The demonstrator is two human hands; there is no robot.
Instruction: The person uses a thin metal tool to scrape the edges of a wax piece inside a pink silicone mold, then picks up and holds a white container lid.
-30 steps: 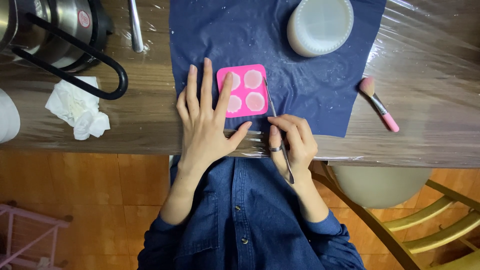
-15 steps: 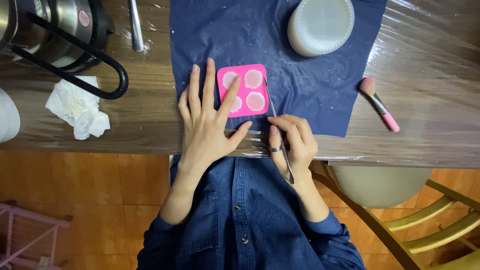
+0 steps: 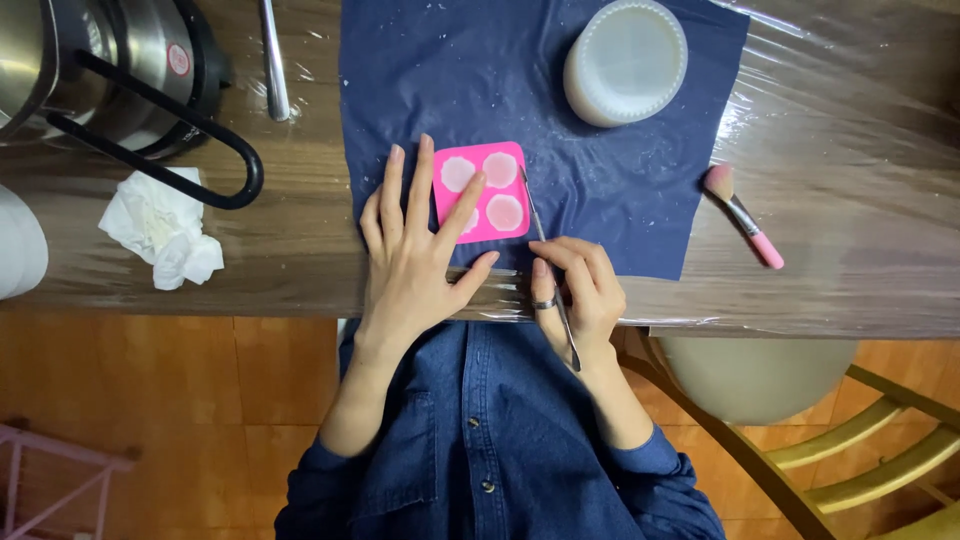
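Head view: left hand (image 3: 415, 265), fingers spread, pins pink mould (image 3: 482, 192); right hand (image 3: 580, 285) pinches metal pick (image 3: 545, 255) at its edge, levering step pending.

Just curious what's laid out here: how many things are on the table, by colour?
Pink: 2, silicone mould, makeup brush
White: 3, round container, crumpled tissue, object at the left edge
Navy: 1, cloth
Silver: 3, pot, thin tool, utensil handle
Total: 9

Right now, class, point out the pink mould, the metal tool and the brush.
pink mould (image 3: 500, 190), head view: bare rim between its cavities.
metal tool (image 3: 533, 212), head view: thin blade.
brush (image 3: 742, 218), head view: metal ferrule.
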